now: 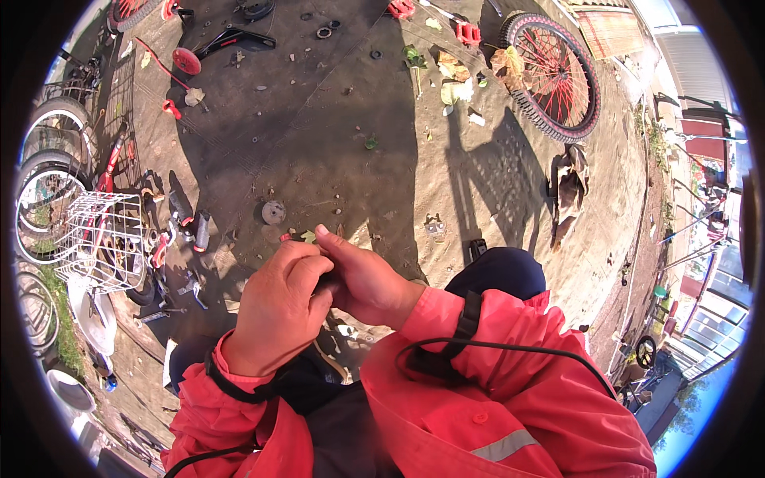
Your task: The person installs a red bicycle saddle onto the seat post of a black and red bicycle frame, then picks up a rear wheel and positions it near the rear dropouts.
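Brown ground (319,159) spreads below, partly sunny, partly shaded. Nearest, the left hand (279,301) has curled fingers and touches the right hand (370,283), which is partly bent; whether they grip something between them, I cannot tell. Just beyond them lie a green leaf (308,237) and a round grey disc (273,212). Farther away, upper right, lies a red-spoked wheel (554,72).
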A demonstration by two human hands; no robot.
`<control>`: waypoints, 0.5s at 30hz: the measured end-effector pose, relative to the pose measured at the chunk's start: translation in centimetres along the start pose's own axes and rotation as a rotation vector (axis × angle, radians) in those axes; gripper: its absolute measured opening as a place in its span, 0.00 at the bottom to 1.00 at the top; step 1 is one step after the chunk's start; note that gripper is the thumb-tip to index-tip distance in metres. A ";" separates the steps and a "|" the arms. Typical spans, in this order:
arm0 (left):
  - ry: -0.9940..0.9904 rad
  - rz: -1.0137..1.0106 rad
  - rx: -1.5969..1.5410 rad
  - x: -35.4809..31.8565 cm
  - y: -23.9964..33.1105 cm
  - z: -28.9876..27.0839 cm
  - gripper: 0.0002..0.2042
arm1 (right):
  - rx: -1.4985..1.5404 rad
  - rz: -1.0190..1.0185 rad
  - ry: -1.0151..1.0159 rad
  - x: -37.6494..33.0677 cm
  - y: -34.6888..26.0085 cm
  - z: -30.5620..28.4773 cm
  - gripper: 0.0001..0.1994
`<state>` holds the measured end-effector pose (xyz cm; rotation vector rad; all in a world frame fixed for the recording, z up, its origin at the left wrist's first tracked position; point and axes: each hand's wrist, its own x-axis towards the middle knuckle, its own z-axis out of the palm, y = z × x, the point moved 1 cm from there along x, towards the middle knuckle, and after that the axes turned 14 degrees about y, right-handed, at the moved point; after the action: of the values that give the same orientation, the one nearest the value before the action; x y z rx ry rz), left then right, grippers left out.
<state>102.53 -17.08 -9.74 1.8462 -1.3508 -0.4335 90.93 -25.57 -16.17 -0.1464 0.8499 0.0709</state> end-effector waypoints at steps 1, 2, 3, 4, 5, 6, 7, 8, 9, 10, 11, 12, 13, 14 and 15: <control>0.025 -0.007 -0.015 0.0 -0.1 0.0 0.17 | 0.002 0.001 -0.024 0.0 -0.1 0.0 0.23; 0.040 -0.009 -0.030 0.0 -0.2 -0.1 0.15 | -0.032 -0.034 0.008 -0.3 -0.3 -0.1 0.22; 0.065 -0.003 -0.047 0.0 -0.2 -0.1 0.15 | -0.035 -0.048 0.024 -0.4 -0.4 -0.1 0.21; 0.088 -0.017 -0.069 0.0 -0.2 -0.2 0.14 | -0.035 -0.061 0.042 -0.5 -0.4 0.0 0.21; 0.117 -0.034 -0.109 0.1 -0.3 -0.3 0.14 | -0.029 -0.079 0.048 -0.6 -0.6 0.0 0.20; 0.151 -0.029 -0.127 0.1 -0.3 -0.4 0.13 | -0.014 -0.094 0.006 -0.7 -0.8 0.0 0.15; 0.187 -0.007 -0.104 0.1 -0.4 -0.6 0.13 | -0.057 -0.105 0.046 -0.7 -0.9 0.0 0.15; 0.228 0.004 -0.100 0.2 -0.5 -0.9 0.13 | -0.087 -0.131 0.046 -0.6 -1.0 0.1 0.15; 0.273 -0.002 -0.099 0.2 -0.6 -1.1 0.13 | -0.113 -0.165 0.024 -0.6 -1.1 0.1 0.15; 0.263 -0.018 -0.114 0.1 -0.7 -1.5 0.12 | -0.144 -0.154 0.025 -0.5 -1.3 0.0 0.19; 0.286 -0.013 -0.108 0.2 -0.8 -1.6 0.12 | -0.146 -0.149 0.026 -0.4 -1.4 -0.1 0.19; 0.318 -0.019 -0.112 0.2 -0.9 -1.7 0.12 | -0.144 -0.148 0.020 -0.4 -1.4 -0.1 0.19; 0.352 -0.032 -0.122 0.2 -1.1 -1.8 0.13 | -0.142 -0.146 0.015 -0.4 -1.4 -0.1 0.19; 0.351 -0.029 -0.143 0.1 -1.2 -1.9 0.12 | -0.140 -0.146 0.018 -0.4 -1.4 -0.1 0.17; 0.363 -0.038 -0.149 0.1 -1.2 -2.0 0.12 | -0.138 -0.145 0.022 -0.4 -1.4 0.0 0.16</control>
<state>104.67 -16.25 -9.42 1.7290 -1.0125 -0.1983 90.84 -26.99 -15.74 -0.3387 0.8542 -0.0076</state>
